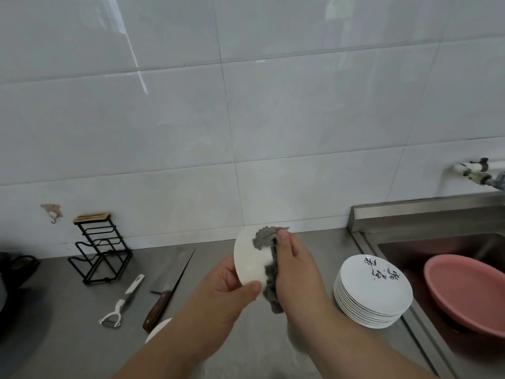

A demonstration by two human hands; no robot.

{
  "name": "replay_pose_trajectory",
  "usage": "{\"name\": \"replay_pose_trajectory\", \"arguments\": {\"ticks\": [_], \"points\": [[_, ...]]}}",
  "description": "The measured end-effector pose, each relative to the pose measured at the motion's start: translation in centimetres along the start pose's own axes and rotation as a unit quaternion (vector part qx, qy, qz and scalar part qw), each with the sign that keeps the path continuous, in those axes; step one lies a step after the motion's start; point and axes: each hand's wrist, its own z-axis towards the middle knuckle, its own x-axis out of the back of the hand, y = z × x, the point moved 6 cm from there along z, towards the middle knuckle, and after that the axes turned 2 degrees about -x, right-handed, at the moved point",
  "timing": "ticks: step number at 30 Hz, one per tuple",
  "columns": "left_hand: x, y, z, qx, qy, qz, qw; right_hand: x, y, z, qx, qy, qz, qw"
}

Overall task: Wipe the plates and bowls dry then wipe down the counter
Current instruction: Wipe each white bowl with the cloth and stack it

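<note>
My left hand [228, 285] grips a small white plate [250, 259] by its lower edge and holds it tilted on edge above the grey counter [82, 348]. My right hand [296, 269] pinches a grey cloth [266, 240] wrapped over the plate's right rim, thumb on top. A stack of several white plates [373, 294] with black markings stands to the right, next to the sink. A part of another white dish [158, 328] shows under my left forearm.
A wooden-handled knife [166, 291] and a white peeler [123, 302] lie on the counter at left. A black wire rack [101, 253] stands by the tiled wall. A pink basin [470, 294] sits in the steel sink [426, 222] at right. A dark appliance [13, 272] is at far left.
</note>
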Motion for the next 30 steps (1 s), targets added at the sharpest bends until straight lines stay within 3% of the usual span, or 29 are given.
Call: {"name": "replay_pose_trajectory", "arguments": {"ticks": [4, 7, 12, 17, 23, 30], "points": [[0.9, 0.1, 0.5, 0.079, 0.045, -0.079, 0.993, 0.3, 0.0, -0.3, 0.030, -0.036, -0.033, 0.998], [0.6, -0.5, 0.5, 0.074, 0.050, -0.095, 0.992, 0.6, -0.4, 0.1, 0.051, -0.021, -0.017, 0.998], [0.2, -2.3, 0.1, 0.059, 0.035, -0.059, 0.996, 0.6, 0.4, -0.1, -0.023, 0.001, 0.025, 0.999], [2.0, -1.1, 1.0, 0.125, 0.056, -0.124, 0.983, -0.2, 0.5, 0.4, 0.028, -0.003, -0.042, 0.999], [3.3, -1.4, 1.0, 0.081, 0.033, -0.188, 0.978, -0.6, -0.8, 0.6, 0.099, 0.033, -0.123, 0.987], [4.3, -0.7, 0.7, 0.069, -0.008, -0.113, 0.991, -2.8, 1.6, 0.0, -0.013, 0.096, 0.045, 0.994]]}}
